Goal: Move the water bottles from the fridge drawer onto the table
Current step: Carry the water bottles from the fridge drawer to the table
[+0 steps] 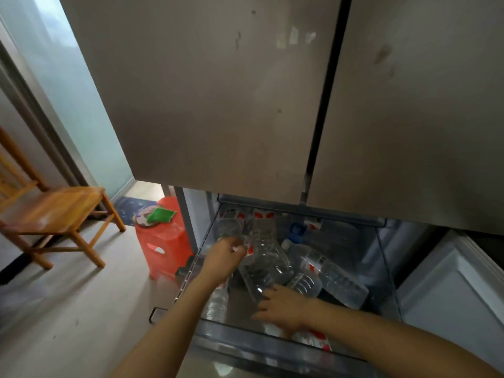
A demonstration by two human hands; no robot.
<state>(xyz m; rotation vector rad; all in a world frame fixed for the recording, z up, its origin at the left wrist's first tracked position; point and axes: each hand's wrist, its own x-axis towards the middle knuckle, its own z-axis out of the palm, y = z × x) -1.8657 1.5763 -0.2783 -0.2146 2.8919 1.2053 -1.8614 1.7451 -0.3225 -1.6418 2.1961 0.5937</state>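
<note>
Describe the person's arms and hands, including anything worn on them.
The left hand and right hand wear no gloves, and no ring, watch or bracelet is visible. Both forearms are bare to the frame edge; no sleeve shows.

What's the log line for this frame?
stage: picking from fridge drawer | left hand: grips back bottle | right hand: rests open on middle bottle | table: not in view
</note>
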